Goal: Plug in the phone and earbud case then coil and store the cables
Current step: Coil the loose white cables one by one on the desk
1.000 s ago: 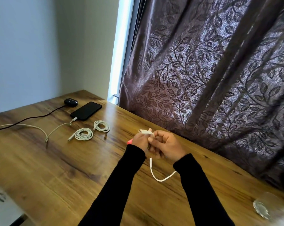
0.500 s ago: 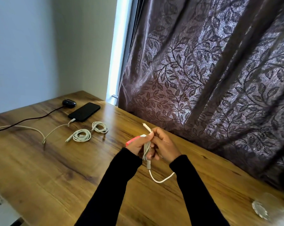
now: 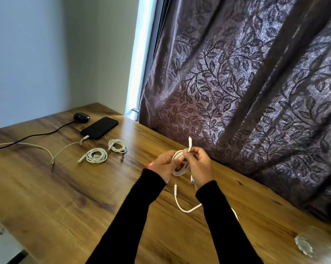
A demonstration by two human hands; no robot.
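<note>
both hands, left hand (image 3: 163, 164) and right hand (image 3: 200, 164), are gripping a thin white charging cable coil (image 3: 181, 164) above the wooden desk (image 3: 65, 197). light, limp, springy; likely pinching across the loops is holding best.

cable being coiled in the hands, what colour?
White, clearest in the head view: the cable looped between the left hand and right hand.

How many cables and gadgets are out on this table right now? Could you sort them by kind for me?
White cables: 4, namely two coils lying on the table, one plugged into the phone, one being coiled in both hands
Black cables: 1, running to the earbud case
Phones: 1
Earbud cases: 1
Total: 7
</note>
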